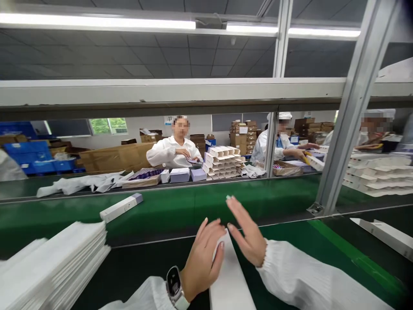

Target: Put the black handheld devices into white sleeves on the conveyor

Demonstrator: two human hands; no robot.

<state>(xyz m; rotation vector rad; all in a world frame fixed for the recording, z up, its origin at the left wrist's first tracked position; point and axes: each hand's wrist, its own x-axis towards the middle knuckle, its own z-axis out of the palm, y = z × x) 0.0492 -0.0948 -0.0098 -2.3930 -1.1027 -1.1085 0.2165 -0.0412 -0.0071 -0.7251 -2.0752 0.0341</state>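
A long white flat carton (229, 280) lies on the dark bench in front of me, pointing away. My left hand (203, 258), with a watch at the wrist, curls its fingers over the carton's far left edge and grips it. My right hand (247, 234) is stretched flat with fingers together, held just right of the carton's far end, with nothing in it. A closed white box with a purple end (121, 207) lies on the green conveyor belt (180, 206) beyond my hands.
A stack of flat white cartons (51, 267) sits at my left. Another white carton (387, 234) lies at right. A slanted metal post (348, 112) rises right of my hands. Across the belt, people in white coats (174, 150) work among stacked cartons (222, 161) and cardboard boxes.
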